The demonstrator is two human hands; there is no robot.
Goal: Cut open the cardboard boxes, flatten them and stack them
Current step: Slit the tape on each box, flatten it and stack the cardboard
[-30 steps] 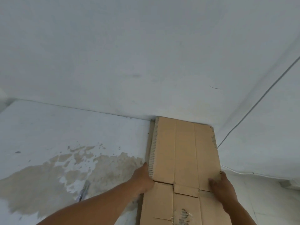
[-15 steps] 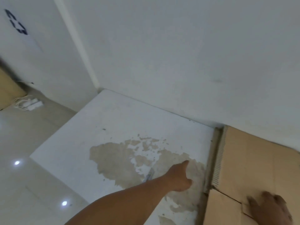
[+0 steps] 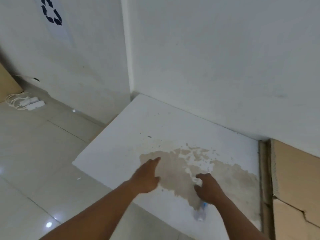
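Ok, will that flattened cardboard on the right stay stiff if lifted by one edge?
Probably not: the flattened cardboard shows flap seams and a jagged split, so it would likely fold there. Its corrugated edge suggests it is light for its size. Layers look stacked, so a push may slide only the top sheet.

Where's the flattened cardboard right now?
Head view, far right edge: the flattened cardboard lies at the right end of the white table, against the wall, right of the right hand.
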